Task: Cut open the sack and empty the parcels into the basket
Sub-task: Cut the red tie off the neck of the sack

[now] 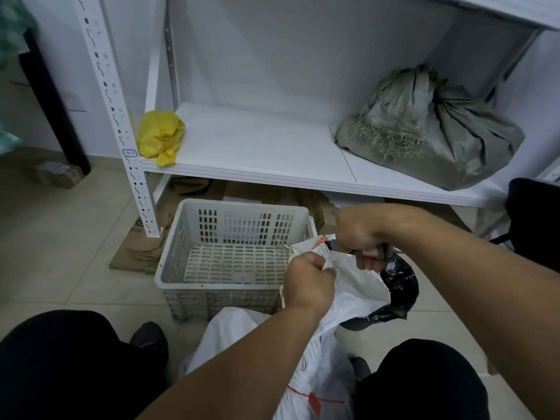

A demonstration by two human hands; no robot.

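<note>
Both hands clench. Left hand (pixel 309 281) grabs the white sack (pixel 357 286); right hand (pixel 360 234) grips a cutter (pixel 371 252). Basket (pixel 169 268) sits at their nine o'clock.

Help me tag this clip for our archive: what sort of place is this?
Probably a parcel storeroom or sorting room: white slotted-steel shelving holding a tied grey sack, and a white woven sack beside a plastic basket on the tiled floor.

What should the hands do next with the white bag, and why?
Probably draw the cutter a little further along the white sack's top edge. The left hand grips that edge, the right hand holds the cutter right at it, and no parcels show in the basket, so the opening likely needs widening before tipping.
</note>
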